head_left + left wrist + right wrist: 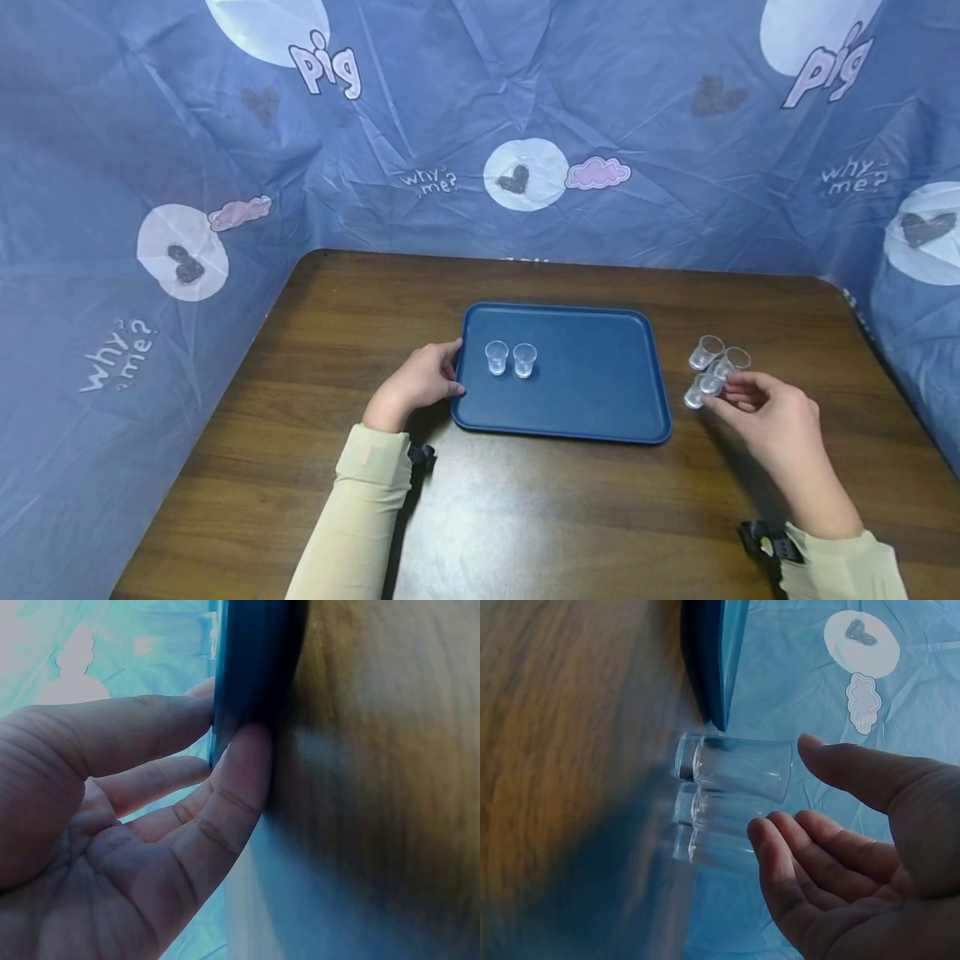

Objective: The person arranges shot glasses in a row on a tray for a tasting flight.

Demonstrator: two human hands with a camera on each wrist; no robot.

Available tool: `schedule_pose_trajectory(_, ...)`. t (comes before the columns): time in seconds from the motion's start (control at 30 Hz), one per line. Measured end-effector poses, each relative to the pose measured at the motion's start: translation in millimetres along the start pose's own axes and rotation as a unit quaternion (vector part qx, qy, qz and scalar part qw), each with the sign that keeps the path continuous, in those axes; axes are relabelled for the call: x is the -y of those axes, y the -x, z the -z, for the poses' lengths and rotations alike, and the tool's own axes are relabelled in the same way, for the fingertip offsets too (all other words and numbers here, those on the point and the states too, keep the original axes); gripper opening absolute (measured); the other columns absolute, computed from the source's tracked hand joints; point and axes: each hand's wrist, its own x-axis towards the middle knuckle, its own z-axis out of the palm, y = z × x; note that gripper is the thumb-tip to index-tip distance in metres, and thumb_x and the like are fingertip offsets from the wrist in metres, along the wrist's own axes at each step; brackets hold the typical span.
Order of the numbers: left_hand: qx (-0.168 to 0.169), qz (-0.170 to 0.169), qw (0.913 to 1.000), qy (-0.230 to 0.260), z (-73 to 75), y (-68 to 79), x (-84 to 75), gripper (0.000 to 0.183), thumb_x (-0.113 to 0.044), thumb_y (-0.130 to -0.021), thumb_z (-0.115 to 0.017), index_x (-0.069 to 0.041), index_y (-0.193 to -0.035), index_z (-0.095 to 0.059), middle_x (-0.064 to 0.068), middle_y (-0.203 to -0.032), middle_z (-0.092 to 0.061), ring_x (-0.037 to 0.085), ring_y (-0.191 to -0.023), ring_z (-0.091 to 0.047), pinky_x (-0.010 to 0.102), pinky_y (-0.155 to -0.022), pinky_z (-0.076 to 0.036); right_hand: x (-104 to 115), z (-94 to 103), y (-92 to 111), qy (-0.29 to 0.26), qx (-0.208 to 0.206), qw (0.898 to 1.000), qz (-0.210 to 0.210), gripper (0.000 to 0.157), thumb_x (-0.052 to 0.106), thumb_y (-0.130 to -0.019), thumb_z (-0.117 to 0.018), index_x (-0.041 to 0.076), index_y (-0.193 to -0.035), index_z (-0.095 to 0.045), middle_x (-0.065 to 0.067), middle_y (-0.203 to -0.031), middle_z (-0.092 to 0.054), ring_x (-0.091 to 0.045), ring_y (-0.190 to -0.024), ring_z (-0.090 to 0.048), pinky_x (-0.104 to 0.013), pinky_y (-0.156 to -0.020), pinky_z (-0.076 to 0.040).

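My left hand point(420, 379) grips the left rim of a dark blue tray point(592, 392). In the left wrist view, the thumb meets the rim while a fingertip point(247, 754) reaches low beside its underside. Two small clear plastic cups point(511, 360) stand side by side on the tray's left half. On the table to the right, several more clear cups point(707, 353) stand in a tight cluster. My right hand point(776, 412) is at the near side of this cluster, thumb and fingers apart around the nearest cup's rim point(786, 774). Contact with the cup cannot be made out.
Brown wood-grain table point(322, 517) lies under the tray and cups. A blue printed cloth point(420, 108) hangs along the back and both sides. Each wrist has a black strap device point(772, 542).
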Motion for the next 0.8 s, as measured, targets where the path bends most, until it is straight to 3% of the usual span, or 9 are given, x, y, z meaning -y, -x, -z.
schedule_pose_trajectory(0.1,0.001,0.001,1.0000,0.003,-0.2,-0.4,0.2,0.080,0.001,-0.084,-0.081,0.008,-0.152,-0.039,0.007,-0.084,-0.064,0.020,-0.079,-0.061,0.037,-0.082,-0.050,-2,-0.8,1,0.013,0.007,1.000,-0.010,0.039,0.016,-0.080,-0.089,-0.009,-0.104,-0.072,-0.020,-0.090,-0.073,0.001,-0.068,-0.063,-0.034,-0.082,-0.047)
schedule_pose_trajectory(0.2,0.001,-0.002,1.0000,0.002,-0.3,-0.6,0.8,0.080,0.001,-0.084,-0.081,0.009,-0.152,-0.039,0.008,-0.083,-0.064,0.021,-0.079,-0.061,0.037,-0.082,-0.050,-3,-2.3,2,0.028,0.017,0.999,-0.018,0.038,0.017,-0.081,-0.088,-0.009,-0.103,-0.072,-0.020,-0.090,-0.073,-0.015,-0.070,-0.069,-0.051,-0.082,-0.042)
schedule_pose_trajectory(0.3,0.001,-0.007,1.0000,0.001,-0.8,-1.0,2.3,0.080,0.002,-0.084,-0.080,0.010,-0.151,-0.038,0.007,-0.083,-0.064,0.020,-0.078,-0.061,0.037,-0.081,-0.050,-4,-4.3,2,0.035,0.028,0.999,-0.024,0.037,0.019,-0.081,-0.088,-0.009,-0.102,-0.073,-0.019,-0.089,-0.073,-0.028,-0.075,-0.072,-0.053,-0.080,-0.044)
schedule_pose_trajectory(0.4,0.000,-0.008,1.0000,0.002,-0.7,-0.8,3.1,0.080,0.002,-0.084,-0.080,0.011,-0.151,-0.038,0.007,-0.083,-0.064,0.020,-0.078,-0.061,0.036,-0.081,-0.050,-5,-6.0,1,0.034,0.037,0.998,-0.029,0.037,0.020,-0.082,-0.087,-0.010,-0.101,-0.073,-0.020,-0.087,-0.073,-0.034,-0.077,-0.072,-0.056,-0.085,-0.038)
schedule_pose_trajectory(0.67,0.003,0.003,1.0000,0.008,-0.7,-1.0,2.5,0.080,0.001,-0.085,-0.080,0.007,-0.153,-0.038,0.007,-0.084,-0.064,0.020,-0.079,-0.061,0.037,-0.081,-0.050,-4,-13.5,-1,0.043,0.053,0.996,-0.060,0.041,0.023,-0.082,-0.086,-0.012,-0.100,-0.073,-0.020,-0.085,-0.073,-0.040,-0.082,-0.069,-0.057,-0.082,-0.035)
schedule_pose_trajectory(0.8,0.004,0.006,0.9999,0.010,-1.3,-1.4,2.0,0.081,0.001,-0.085,-0.080,0.006,-0.153,-0.038,0.007,-0.085,-0.065,0.020,-0.080,-0.062,0.037,-0.081,-0.051,-5,-16.8,-2,0.048,0.040,0.997,-0.048,0.039,0.022,-0.081,-0.087,-0.011,-0.096,-0.074,-0.019,-0.082,-0.073,-0.041,-0.081,-0.068,-0.058,-0.083,-0.035)
